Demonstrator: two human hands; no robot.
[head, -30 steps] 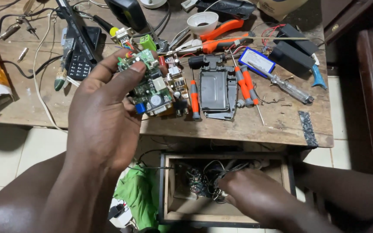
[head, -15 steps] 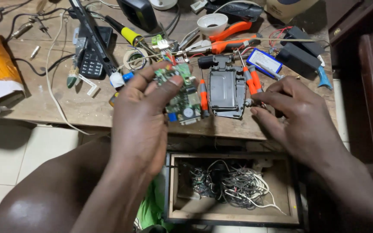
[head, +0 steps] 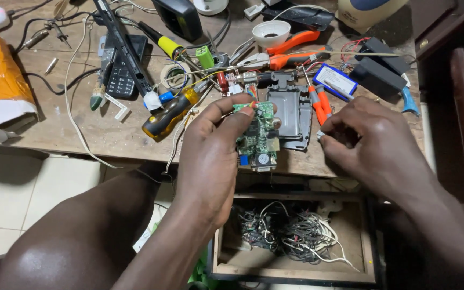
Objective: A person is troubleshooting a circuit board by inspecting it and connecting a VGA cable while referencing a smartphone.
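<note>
Between the thumb and fingertips of the left hand (head: 210,156), a small green circuit board (head: 257,134) with a blue part and a round silver part at its lower end is held upright over the near edge of the worn wooden workbench (head: 71,129). The thumb lies along the board's upper left edge and the other fingers curl behind it, so the hand is closed in a pinch on the board.

Just to the right of those fingers, the right hand (head: 374,145) hovers with its fingers curled tightly together, the tips pressed on something tiny and pale at its left edge; what that is cannot be told. The two hands are near each other but apart.

Behind the board, past the left fingertips, a grey plastic housing shell (head: 291,110) lies flat on the bench. Beyond the right knuckles rest orange-handled pliers (head: 296,51) and a blue rectangular battery pack (head: 335,80). Left of the left thumb lies a yellow-and-black screwdriver (head: 170,110), and further left a black keypad phone (head: 119,75).

Below both wrists, an open wooden drawer (head: 366,241) holds a tangle of thin black and white wires (head: 291,233).
</note>
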